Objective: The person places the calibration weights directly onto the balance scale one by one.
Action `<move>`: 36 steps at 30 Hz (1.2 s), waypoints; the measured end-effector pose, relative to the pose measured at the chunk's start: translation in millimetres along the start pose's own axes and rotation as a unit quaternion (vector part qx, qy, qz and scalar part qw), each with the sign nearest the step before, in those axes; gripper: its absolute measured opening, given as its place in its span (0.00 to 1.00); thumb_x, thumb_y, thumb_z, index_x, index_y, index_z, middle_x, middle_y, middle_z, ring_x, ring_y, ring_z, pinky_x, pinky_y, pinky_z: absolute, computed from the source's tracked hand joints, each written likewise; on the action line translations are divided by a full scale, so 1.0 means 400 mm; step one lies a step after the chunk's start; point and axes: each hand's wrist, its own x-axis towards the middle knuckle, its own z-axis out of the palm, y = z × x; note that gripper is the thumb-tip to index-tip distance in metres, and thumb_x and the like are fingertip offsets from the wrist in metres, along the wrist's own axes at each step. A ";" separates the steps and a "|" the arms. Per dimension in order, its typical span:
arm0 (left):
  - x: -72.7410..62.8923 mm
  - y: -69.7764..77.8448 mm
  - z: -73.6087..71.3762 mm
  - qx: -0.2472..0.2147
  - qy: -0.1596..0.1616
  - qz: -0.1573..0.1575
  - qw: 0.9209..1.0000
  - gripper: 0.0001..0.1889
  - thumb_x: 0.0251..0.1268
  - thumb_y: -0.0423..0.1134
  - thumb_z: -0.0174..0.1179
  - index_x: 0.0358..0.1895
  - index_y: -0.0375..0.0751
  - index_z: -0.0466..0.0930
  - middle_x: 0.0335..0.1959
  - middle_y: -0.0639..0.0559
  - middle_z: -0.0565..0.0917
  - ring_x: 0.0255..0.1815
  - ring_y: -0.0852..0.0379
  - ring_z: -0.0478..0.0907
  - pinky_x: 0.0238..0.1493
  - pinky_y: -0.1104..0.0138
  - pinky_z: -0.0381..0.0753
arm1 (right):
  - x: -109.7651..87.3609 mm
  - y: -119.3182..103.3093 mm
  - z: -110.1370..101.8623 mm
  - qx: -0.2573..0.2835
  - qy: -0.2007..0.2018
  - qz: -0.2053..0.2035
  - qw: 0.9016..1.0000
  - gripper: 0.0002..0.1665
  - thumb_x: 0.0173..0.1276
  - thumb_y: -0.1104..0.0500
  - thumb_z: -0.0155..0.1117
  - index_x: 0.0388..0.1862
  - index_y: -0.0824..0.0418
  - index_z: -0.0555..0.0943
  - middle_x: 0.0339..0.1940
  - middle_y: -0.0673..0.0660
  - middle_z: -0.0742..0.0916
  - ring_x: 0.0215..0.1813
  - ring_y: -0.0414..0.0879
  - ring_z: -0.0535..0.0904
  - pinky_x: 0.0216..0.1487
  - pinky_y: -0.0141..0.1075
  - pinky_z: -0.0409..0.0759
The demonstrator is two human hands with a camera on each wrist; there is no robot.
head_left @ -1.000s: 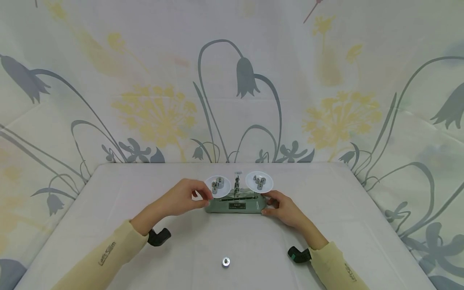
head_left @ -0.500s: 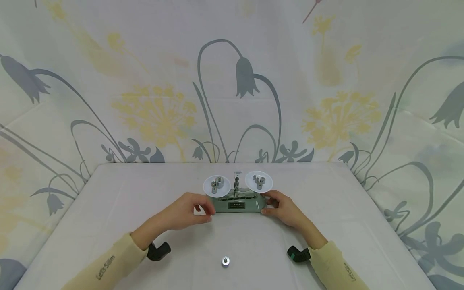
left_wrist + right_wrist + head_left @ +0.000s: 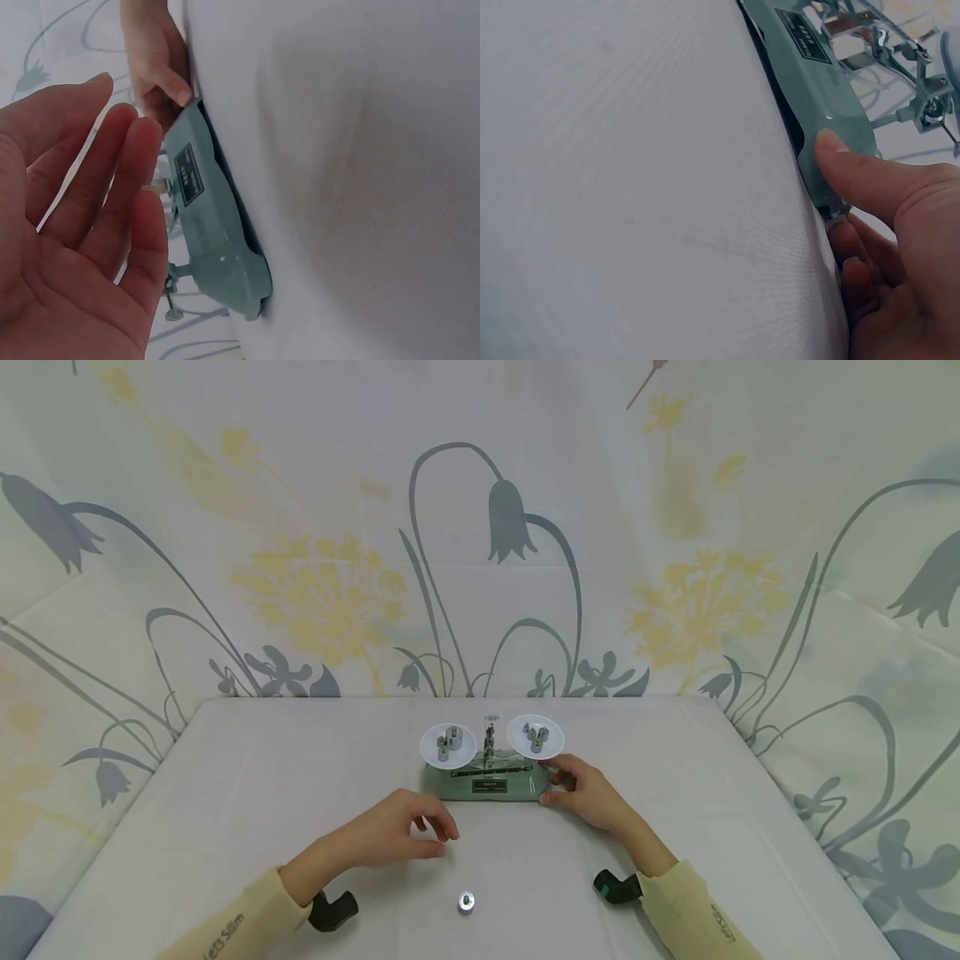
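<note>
A green balance scale (image 3: pixel 453 789) stands at the back middle of the table. Its left white pan (image 3: pixel 429 748) and right white pan (image 3: pixel 555 743) each carry several metal weights. My right hand (image 3: pixel 592 795) grips the right end of the scale's base, the thumb (image 3: pixel 847 161) on the front face and the fingers curled behind the end. In front of the scale, my left hand (image 3: pixel 386 832) hovers with loosely bent fingers and holds nothing. A single silver weight (image 3: pixel 467 902) sits on the table nearer to me, below and to the right of the left fingertips.
White cloth (image 3: pixel 285 752) covers the table, and a flower-patterned curtain (image 3: pixel 480 627) hangs behind it. A black device (image 3: pixel 333 912) is strapped at the left wrist, another black device (image 3: pixel 618 887) at the right.
My left hand has left the scale's left end and come toward me, ending nearer the single weight. The right hand stays on the base.
</note>
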 end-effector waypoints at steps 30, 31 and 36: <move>-0.010 -0.022 0.119 -0.130 -0.099 0.023 0.986 0.11 0.58 0.29 0.70 0.44 0.42 0.86 0.39 0.59 0.85 0.42 0.64 0.81 0.47 0.67 0.80 | 0.002 0.004 0.002 -0.011 0.003 0.002 1.000 0.34 0.58 0.58 0.77 0.64 0.59 0.78 0.51 0.53 0.82 0.47 0.48 0.75 0.44 0.36 0.73; -0.009 -0.022 0.121 -0.130 -0.099 0.023 0.986 0.11 0.59 0.29 0.70 0.44 0.42 0.86 0.39 0.60 0.85 0.42 0.64 0.81 0.47 0.67 0.80 | 0.002 0.003 0.001 -0.011 0.003 0.001 1.000 0.34 0.58 0.58 0.77 0.64 0.59 0.78 0.51 0.53 0.82 0.46 0.48 0.75 0.43 0.36 0.73; -0.006 -0.023 0.124 -0.125 -0.101 0.024 0.987 0.11 0.59 0.29 0.70 0.44 0.43 0.85 0.39 0.61 0.84 0.41 0.64 0.80 0.47 0.68 0.80 | 0.002 0.002 0.002 -0.013 0.002 0.000 1.000 0.33 0.58 0.58 0.77 0.64 0.58 0.78 0.50 0.52 0.82 0.46 0.48 0.75 0.43 0.36 0.72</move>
